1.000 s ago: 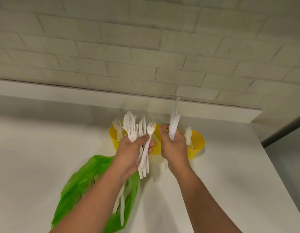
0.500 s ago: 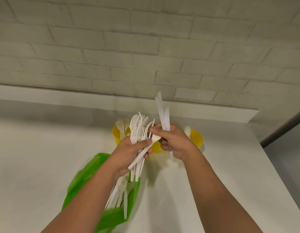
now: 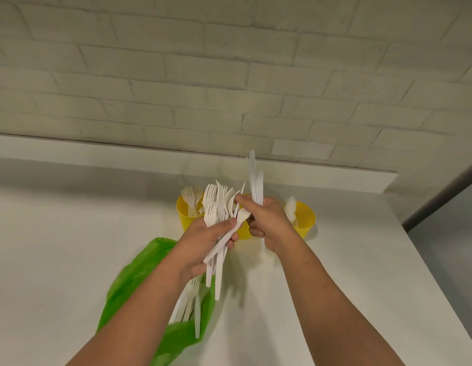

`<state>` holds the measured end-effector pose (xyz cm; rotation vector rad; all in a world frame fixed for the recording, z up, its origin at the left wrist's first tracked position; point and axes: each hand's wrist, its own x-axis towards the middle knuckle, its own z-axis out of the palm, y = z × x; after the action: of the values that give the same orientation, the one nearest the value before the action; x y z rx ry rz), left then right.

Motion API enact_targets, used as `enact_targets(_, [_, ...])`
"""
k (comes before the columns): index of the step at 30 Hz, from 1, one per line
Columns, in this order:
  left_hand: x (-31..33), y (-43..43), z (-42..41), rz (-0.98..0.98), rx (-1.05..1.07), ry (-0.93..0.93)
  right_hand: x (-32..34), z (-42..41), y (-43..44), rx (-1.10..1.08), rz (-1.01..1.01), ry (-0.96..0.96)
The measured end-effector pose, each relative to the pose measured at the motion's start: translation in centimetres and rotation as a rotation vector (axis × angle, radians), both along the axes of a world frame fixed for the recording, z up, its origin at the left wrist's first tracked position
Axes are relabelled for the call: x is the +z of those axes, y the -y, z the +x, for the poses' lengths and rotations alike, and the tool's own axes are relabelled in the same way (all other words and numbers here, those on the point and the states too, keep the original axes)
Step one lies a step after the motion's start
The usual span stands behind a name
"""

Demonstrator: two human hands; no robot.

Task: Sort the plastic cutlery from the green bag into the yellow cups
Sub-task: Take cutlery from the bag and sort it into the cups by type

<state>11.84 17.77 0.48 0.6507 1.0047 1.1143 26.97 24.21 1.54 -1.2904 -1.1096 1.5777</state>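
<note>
The cutlery is thin, matte white plastic: tined forks and long, flat knives with rounded tips. The left hand (image 3: 203,244) has its fingers clamped around a splayed bundle of forks (image 3: 216,207), heads up and handles sticking out below the palm. The right hand (image 3: 269,223) has its fingers curled around a few knives (image 3: 256,180) that stand nearly upright above the fist. The green bag (image 3: 139,281) is a thin, crumpled, glossy film lying on the smooth white table (image 3: 71,233) under the left forearm. The brick wall (image 3: 229,75) behind is rough and painted.

A second ago the two hands were side by side. Now the right hand has crossed toward the left, and its thumb and forefinger touch a slim piece at the top of the bundle. The knives lean slightly left instead of right.

In a row behind the hands, the left yellow cup (image 3: 186,220) holds upright forks (image 3: 191,196) and the right yellow cup (image 3: 306,220) holds rounded spoons (image 3: 290,207). The middle yellow cup (image 3: 244,231) is mostly hidden, so its contents cannot be told. More loose cutlery (image 3: 197,315) lies in the mouth of the bag.
</note>
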Motion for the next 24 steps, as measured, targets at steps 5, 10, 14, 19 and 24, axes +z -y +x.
enact_targets(5, [-0.2, 0.1, -0.1, 0.013, 0.007, -0.043, -0.3, -0.7, -0.4, -0.093, 0.006, 0.09])
enact_targets(10, [-0.1, 0.1, 0.0, 0.001, -0.026, -0.102, -0.7, -1.1, -1.3, -0.225, 0.055, 0.194])
enact_targets(14, [-0.3, 0.4, -0.1, -0.033, -0.077, -0.074, -0.3, -0.4, -2.3, -0.356, 0.113, 0.192])
enact_targets(19, [-1.0, 0.5, -0.5, -0.07, -0.107, -0.064, 0.1, 1.2, -3.5, -0.491, 0.073, 0.008])
enact_targets(24, [-1.5, 0.5, -0.4, -0.101, -0.04, -0.017, 0.4, 2.1, -3.4, -0.603, 0.096, -0.164])
